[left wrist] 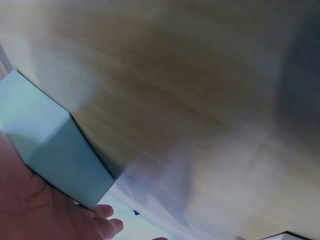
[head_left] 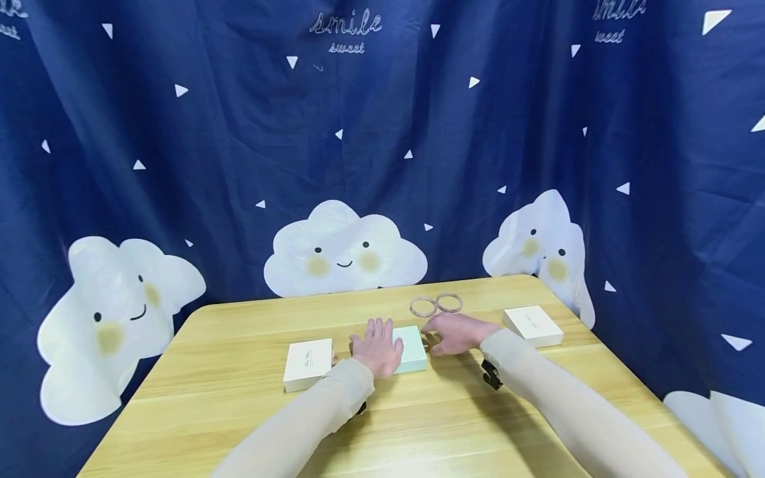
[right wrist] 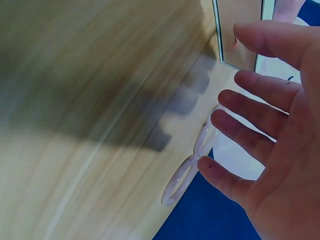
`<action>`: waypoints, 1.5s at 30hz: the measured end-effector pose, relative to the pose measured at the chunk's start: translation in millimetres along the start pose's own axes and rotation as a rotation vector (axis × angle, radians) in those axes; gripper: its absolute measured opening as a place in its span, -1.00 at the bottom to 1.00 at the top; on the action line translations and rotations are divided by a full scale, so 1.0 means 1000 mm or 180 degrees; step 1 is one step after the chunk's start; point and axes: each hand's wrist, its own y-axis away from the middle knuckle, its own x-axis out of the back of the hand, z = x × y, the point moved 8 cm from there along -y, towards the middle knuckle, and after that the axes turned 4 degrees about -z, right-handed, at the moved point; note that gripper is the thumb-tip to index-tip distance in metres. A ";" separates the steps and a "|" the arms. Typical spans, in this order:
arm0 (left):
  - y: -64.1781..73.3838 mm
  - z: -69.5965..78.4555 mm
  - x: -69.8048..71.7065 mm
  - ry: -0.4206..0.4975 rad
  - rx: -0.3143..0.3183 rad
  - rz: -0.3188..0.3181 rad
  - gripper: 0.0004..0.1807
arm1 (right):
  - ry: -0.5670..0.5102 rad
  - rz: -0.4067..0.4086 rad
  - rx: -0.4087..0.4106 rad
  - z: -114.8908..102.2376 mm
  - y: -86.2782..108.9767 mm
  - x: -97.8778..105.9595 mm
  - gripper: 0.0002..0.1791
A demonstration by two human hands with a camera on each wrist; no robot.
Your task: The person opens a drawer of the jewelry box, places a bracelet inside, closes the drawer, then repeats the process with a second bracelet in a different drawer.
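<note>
At the left side of the mint-green box (head_left: 411, 350) — left hand (head_left: 378, 350), fingers straight, presumably steadying it on the table (head_left: 430, 425); just beside the box's right end — right hand (head_left: 457, 332), fingers loosely spread, grasping nothing.

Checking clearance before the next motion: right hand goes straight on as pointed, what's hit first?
Most likely the mint green box: in the head view, the right hand points toward its side. How wide the gap is, or whether they already touch, is unclear.
</note>
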 end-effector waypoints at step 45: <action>0.000 0.001 0.001 -0.0036 0.0045 0.0039 -0.31 | 0.0014 -0.0041 0.0098 -0.002 -0.016 -0.009 -0.78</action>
